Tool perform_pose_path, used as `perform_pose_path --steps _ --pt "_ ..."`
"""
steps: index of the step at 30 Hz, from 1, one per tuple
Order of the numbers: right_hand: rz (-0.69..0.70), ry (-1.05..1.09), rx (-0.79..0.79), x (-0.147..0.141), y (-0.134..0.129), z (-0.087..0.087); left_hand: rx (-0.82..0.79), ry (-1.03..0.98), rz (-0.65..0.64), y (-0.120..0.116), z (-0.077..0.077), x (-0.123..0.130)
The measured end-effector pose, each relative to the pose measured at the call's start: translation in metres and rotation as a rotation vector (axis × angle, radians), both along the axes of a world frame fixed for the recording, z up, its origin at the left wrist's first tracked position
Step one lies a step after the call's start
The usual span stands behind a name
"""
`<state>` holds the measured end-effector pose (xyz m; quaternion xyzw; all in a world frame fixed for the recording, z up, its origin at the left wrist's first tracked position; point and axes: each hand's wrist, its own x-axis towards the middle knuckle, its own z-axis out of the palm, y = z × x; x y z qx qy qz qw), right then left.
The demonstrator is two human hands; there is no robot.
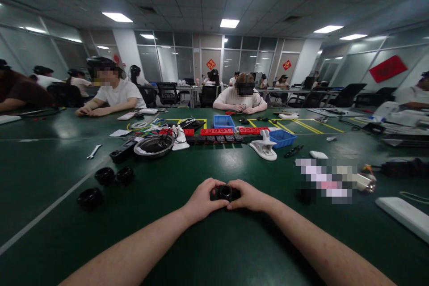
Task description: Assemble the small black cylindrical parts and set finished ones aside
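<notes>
A small black device with a round ring-shaped part (pixel 225 192) is held between my two hands, low over the green table (pixel 161 241). My left hand (pixel 207 197) grips its left side, fingers curled behind and thumb in front. On the other side my right hand (pixel 247 195) is closed round the right end. The two thumbs nearly meet at the front of the device. My fingers partly cover it, so its full shape is hidden.
Several black round parts (pixel 125 175) lie at the left. Farther off are a metal bowl (pixel 154 155), red power strips (pixel 216 132), a white clamp base (pixel 264 149), blue trays (pixel 282 138) and a wrench (pixel 94 152). People sit across the table.
</notes>
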<state>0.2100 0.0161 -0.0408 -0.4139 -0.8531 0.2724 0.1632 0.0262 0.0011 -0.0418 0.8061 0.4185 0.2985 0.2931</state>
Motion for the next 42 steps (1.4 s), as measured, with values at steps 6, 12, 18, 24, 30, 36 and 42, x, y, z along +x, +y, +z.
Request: perform_pose_path --steps 6,12,18,24,30,36,42 --pt "-0.271 -0.183 0.186 -0.015 -0.008 -0.011 0.026 -0.011 0.206 -0.006 -0.004 0.007" --pt "-0.289 -0.232 0.285 -0.019 -0.013 -0.009 0.053 -0.023 0.166 -0.003 -0.002 0.005" --pt "-0.041 0.0 0.157 -0.006 -0.007 -0.001 0.057 0.002 0.041 -0.002 0.002 0.001" --pt "0.085 0.085 0.002 0.002 -0.001 0.002 0.057 -0.016 0.001 -0.004 0.005 0.001" --pt "0.056 0.048 0.016 0.002 0.0 0.001 0.061 -0.025 0.013 -0.005 0.006 0.002" --pt "-0.072 -0.014 0.016 -0.003 0.0 -0.007 0.031 -0.013 0.06 -0.005 0.002 0.004" --pt "-0.314 -0.222 0.215 -0.019 -0.01 -0.012 0.048 -0.023 0.195 -0.007 -0.001 0.009"
